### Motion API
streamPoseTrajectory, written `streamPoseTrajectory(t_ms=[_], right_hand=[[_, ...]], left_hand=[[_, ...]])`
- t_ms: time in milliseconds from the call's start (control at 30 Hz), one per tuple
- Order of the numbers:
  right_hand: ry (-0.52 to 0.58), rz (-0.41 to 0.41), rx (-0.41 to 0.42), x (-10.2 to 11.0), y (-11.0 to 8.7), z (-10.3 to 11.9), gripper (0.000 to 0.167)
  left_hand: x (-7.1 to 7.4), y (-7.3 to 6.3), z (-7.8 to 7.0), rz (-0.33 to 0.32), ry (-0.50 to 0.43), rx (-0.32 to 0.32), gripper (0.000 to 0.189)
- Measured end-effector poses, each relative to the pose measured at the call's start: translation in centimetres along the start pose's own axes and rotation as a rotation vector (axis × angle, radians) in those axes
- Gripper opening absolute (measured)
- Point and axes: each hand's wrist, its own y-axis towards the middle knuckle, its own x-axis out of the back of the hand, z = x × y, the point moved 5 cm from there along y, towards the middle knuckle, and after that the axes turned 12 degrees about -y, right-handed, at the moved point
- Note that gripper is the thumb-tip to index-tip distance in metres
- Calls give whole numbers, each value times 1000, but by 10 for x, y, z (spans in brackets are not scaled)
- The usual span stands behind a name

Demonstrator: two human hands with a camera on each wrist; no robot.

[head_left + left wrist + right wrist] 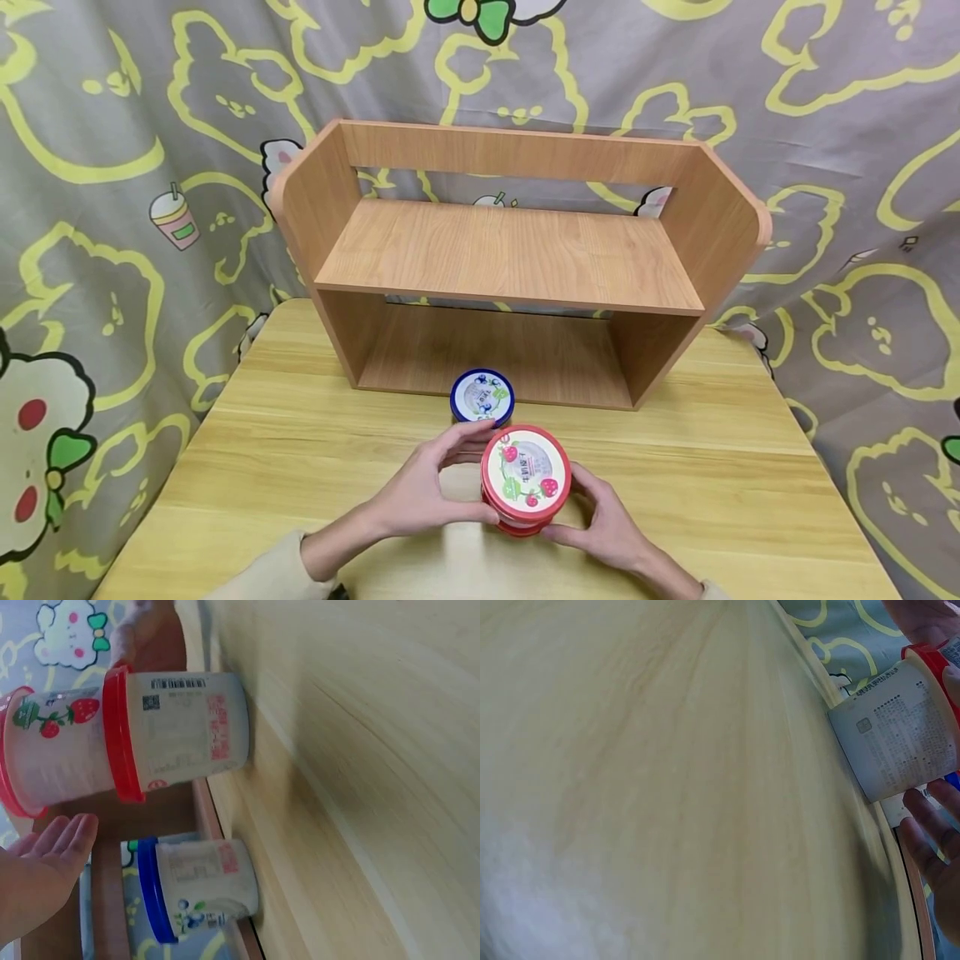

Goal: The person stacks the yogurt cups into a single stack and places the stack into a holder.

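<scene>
Red-lidded tubs [527, 471] between loosely spread hands [410, 496]

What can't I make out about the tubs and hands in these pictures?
Left wrist: small print on the lower red-lidded tub, too blurred to read.
Head: most of the lower red-lidded tub, hidden beneath the upper red-lidded tub.
Right wrist: most of the blue-lidded tub, behind the lower one; part of the right hand, cut off by the right edge.
All views: tub contents; only outsides show.

Upper tub [527, 471]: 1, strawberry-printed, red-rimmed lid on, upright, stacked atop lower tub [191, 727]: 1, white, red-lidded, upright on worktop [300, 450].
</scene>
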Motion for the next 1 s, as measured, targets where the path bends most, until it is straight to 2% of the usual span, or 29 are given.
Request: streamPoseTrajectory(t_ms=[67, 233, 433, 733, 1000], right_hand=[[0, 4, -4, 0, 0, 0, 75], [-12, 7, -30, -1, 0, -2, 74], [-16, -4, -10, -1, -1, -2, 74], [-14, -9, 11, 0, -1, -1, 74], [-20, -5, -3, 0, -1, -1, 73]], left_hand=[[5, -3, 0, -6, 9, -25, 92], [18, -11, 0, -40, 48, -16, 89], [34, -16, 1, -83, 83, -49, 86], [55, -16, 10, -133, 133, -51, 84], [72, -11, 22, -189, 164, -47, 81]])
